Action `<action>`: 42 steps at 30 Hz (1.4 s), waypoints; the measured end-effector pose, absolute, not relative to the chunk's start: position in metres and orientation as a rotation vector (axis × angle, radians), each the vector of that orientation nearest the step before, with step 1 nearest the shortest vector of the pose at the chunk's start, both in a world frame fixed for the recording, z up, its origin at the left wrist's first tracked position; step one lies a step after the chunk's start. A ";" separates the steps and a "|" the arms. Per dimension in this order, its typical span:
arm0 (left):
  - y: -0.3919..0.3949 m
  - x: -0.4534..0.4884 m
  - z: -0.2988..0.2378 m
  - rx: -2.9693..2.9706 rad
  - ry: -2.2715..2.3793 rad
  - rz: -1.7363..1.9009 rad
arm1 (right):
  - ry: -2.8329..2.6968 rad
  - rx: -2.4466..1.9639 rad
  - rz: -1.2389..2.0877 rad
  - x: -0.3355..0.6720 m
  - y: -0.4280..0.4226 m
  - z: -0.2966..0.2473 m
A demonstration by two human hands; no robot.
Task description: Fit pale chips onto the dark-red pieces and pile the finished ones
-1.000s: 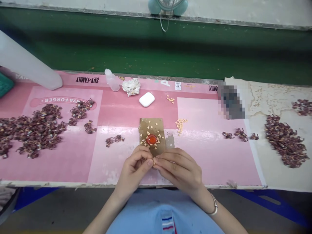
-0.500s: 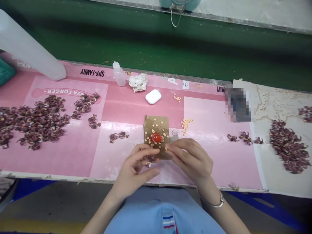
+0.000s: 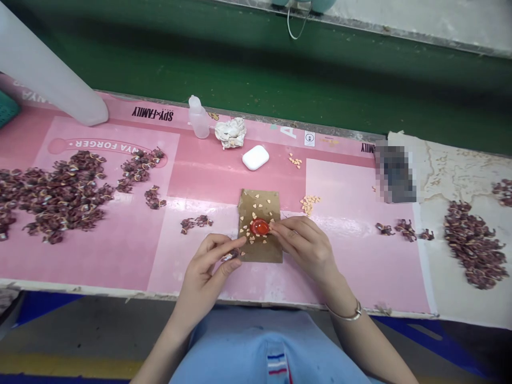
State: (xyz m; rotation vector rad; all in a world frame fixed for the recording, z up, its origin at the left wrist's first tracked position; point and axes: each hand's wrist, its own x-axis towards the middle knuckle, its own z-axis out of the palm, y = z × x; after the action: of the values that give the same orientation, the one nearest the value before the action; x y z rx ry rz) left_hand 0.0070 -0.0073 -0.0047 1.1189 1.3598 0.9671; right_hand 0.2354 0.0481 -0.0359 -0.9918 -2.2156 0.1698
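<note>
At the red blob (image 3: 260,226), unlike earlier, right hand (image 3: 307,246), grip narrow; left hand (image 3: 206,269) around dark piece (image 3: 229,255).

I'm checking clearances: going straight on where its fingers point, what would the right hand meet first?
The right hand would probably meet the glossy red blob, directly ahead; whether they touch now is unclear.

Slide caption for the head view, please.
Left hand holds a dark piece; right hand pinches a beige piece at a red blob on brown sheet.
</note>
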 end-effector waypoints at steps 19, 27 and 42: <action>-0.007 0.013 -0.009 0.807 1.325 1.004 | -2.369 -0.952 0.081 0.237 0.049 -0.026; -0.005 0.017 -0.008 0.754 1.276 0.961 | -2.362 -0.949 0.075 0.238 0.050 -0.024; 0.000 0.022 -0.006 0.216 0.837 0.857 | -1.979 -0.784 0.646 0.207 0.028 -0.002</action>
State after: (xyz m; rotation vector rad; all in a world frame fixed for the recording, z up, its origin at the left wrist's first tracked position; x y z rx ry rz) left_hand 0.0217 0.0003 -0.0059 0.2164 0.8367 0.8574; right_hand 0.2074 0.0284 -0.0016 -0.7838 -1.9788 0.6456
